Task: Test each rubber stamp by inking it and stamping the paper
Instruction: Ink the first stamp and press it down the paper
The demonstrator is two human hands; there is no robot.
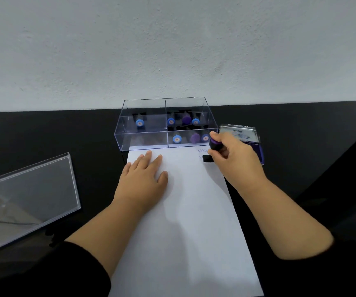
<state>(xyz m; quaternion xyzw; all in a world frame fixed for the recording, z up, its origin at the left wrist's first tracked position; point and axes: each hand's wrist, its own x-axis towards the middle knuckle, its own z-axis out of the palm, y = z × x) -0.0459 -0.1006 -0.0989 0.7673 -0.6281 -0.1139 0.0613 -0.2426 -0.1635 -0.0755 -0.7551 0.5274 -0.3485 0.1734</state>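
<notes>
The purple-capped rubber stamp with a black base (212, 150) stands on the far right part of the white sheet of paper (185, 221), its base down on the sheet just beside two faint lines of blue printed lettering (202, 153). The right hand (235, 159) grips the stamp from the right — fingers and thumb curled round its handle, the purple top showing above them. The left hand (146, 176) lies flat on the paper's left part, fingers straight and slightly spread, palm down.

The paper lies lengthwise on the black table (44, 133), its far edge touching the front wall of a clear plastic box with four compartments (166, 123). In the box stand more stamps: one blue-capped stamp (139, 122) in the far left compartment, two blue caps and one purple in the far right, and one blue cap, one purple and another partly hidden behind the right hand in the near right. The near left compartment's contents I cannot make out.

Just behind the right hand sits the open ink pad in its metal tin (240, 136) — lid raised, its purple-inked part mostly hidden by the hand. To the left, well apart from the paper, lies the clear plastic lid (27, 200) on the table, its surface reflecting light.
</notes>
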